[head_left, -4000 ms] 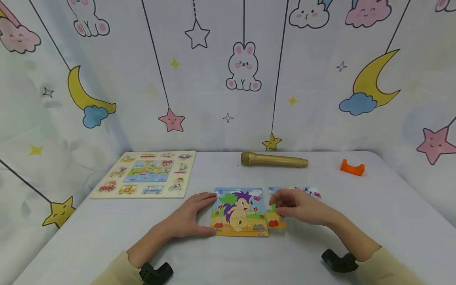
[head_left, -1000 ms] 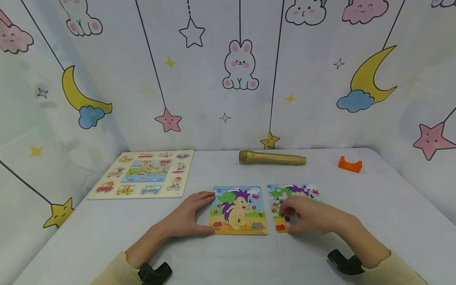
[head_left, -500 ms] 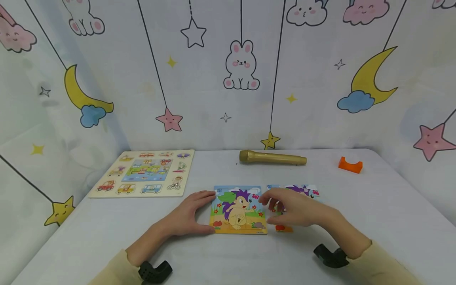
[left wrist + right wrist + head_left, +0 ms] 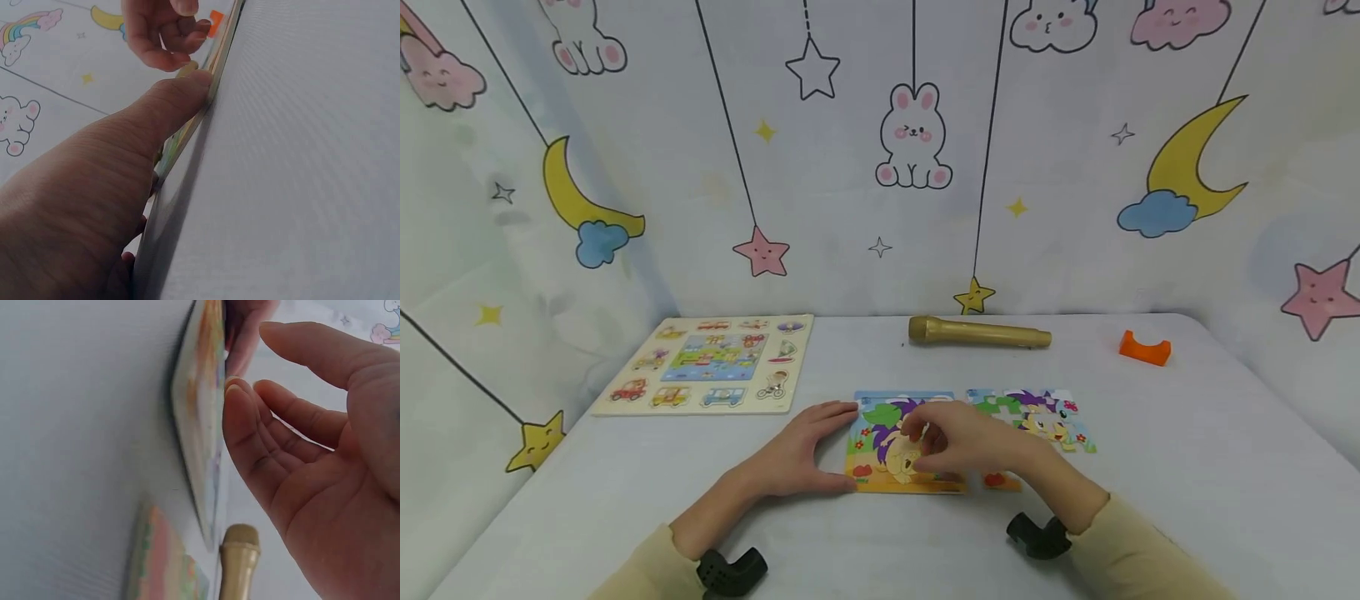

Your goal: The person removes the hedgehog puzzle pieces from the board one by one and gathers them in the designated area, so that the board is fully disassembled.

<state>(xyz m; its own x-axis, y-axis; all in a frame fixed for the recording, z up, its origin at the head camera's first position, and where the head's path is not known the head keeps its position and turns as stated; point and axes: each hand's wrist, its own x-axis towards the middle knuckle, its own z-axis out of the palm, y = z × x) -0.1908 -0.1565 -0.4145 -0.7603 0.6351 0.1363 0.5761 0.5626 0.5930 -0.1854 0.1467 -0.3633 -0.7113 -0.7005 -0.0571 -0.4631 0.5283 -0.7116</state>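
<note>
Item one: hedgehog board, square, printed with a purple-spined hedgehog and a green leaf; lies flat at the middle of the table, partly covered by the right hand.

Item two: left hand, thumb and fingers spread apart, resting against the board's left edge.

Item three: right hand, over the board, fingers loosely bent, thumb apart from them, the grasp empty; whether the fingertips touch the board, I cannot tell.

Item four: joined puzzle pieces, just right of the board, showing part of a similar hedgehog.

Item five: yellow piece with a red shape, near the board's lower right corner, partly hidden.

Surface: white table, soft shadows below both arms. Farther back: cream board with vehicle pictures, left; gold microphone, lying lengthwise; orange block with a curved notch, right.

Room: white backdrop, softly creased, printed with rabbits, clouds, stars and two yellow moons.

Lettering: a tiny mark in the hedgehog board's upper left corner, too small to read.
</note>
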